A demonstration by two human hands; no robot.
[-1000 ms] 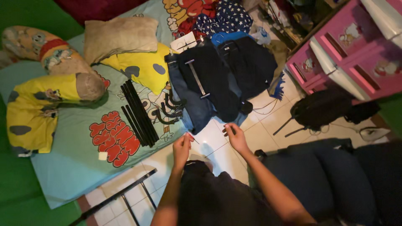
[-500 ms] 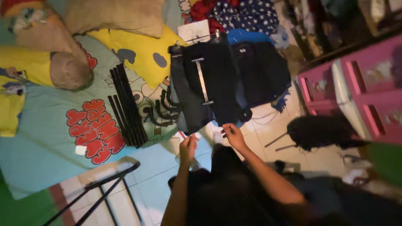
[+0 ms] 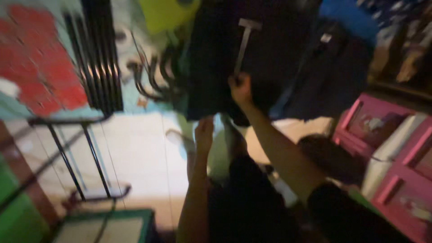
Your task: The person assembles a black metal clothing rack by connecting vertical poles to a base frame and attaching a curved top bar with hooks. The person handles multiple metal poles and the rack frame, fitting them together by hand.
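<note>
The dark folded garment [image 3: 252,58] is being touched at its near edge by the right hand [image 3: 240,87], fingers curled though grip is blurred beyond telling, while the left hand [image 3: 204,132], state unclear, is being held lower, just short of the hem.

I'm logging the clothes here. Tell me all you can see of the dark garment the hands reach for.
The dark garment looks like soft black or navy cloth, spread flat on the pale blue printed bedding. A pale strap or tag runs down its middle. The right hand rests at its lower edge, under that strap; the left hand is just below the hem. Blur hides any finer detail.
</note>
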